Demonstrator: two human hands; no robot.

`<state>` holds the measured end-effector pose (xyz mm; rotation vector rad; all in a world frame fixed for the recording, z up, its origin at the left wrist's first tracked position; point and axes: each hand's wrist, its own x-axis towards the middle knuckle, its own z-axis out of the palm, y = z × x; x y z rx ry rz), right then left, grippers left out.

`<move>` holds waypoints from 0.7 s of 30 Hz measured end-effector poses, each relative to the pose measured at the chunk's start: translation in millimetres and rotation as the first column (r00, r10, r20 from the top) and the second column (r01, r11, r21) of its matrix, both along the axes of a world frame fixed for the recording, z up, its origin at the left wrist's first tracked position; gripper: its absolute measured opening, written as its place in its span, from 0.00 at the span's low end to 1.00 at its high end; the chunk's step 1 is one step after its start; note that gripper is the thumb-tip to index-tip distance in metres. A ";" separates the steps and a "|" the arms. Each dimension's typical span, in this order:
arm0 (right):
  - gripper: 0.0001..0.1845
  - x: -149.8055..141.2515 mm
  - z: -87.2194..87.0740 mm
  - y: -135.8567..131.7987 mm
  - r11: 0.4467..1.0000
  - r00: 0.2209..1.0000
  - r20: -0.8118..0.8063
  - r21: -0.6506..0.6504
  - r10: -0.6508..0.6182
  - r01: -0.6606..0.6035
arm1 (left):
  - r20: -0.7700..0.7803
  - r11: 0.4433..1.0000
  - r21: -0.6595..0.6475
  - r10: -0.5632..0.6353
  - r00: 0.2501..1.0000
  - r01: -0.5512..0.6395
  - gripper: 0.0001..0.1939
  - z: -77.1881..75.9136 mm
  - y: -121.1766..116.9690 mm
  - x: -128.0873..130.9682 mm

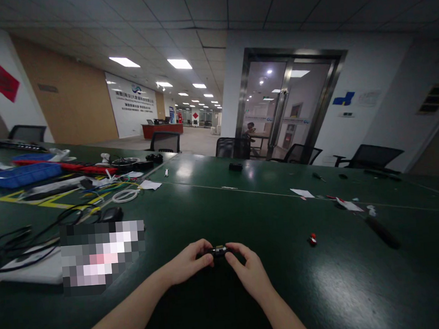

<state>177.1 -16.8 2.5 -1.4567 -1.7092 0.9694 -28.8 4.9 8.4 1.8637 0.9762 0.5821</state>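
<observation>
Both my hands meet over the dark green table, just above its surface near the front middle. A small black part with a pale metallic top sits between them. My left hand pinches its left end with thumb and fingertips. My right hand pinches its right end, fingers curled. What the part is exactly is too small to tell.
A small red piece lies to the right, with a black cylindrical tool and paper scraps beyond. Cables, a white coil and a blue tray crowd the left. Office chairs line the far edge before a glass door.
</observation>
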 end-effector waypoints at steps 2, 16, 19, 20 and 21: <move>0.18 -0.1 -0.4 0.1 1.000 1.000 -0.012 0.004 0.004 -0.004 | 0.018 1.000 -0.016 0.002 1.000 -0.002 0.15 -1.3 0.5 -0.6; 0.21 -1.1 5.4 -5.1 1.000 0.999 -0.034 -0.019 0.011 -0.012 | 0.135 1.000 -0.023 0.020 0.991 -0.017 0.15 -1.1 1.9 -1.8; 0.22 -1.2 4.6 -5.2 1.000 0.999 -0.051 -0.011 0.002 -0.003 | 0.183 1.000 -0.024 0.024 0.983 -0.020 0.15 -2.6 2.9 -1.1; 0.22 -1.3 4.1 -5.1 1.000 0.998 -0.064 0.008 -0.001 0.001 | 0.205 0.999 -0.029 0.025 0.979 -0.019 0.16 -3.3 3.2 -0.4; 0.22 -1.4 3.4 -5.0 0.999 0.997 -0.080 0.038 0.001 0.002 | 0.227 0.999 -0.038 0.024 0.974 -0.015 0.16 -4.1 3.3 0.5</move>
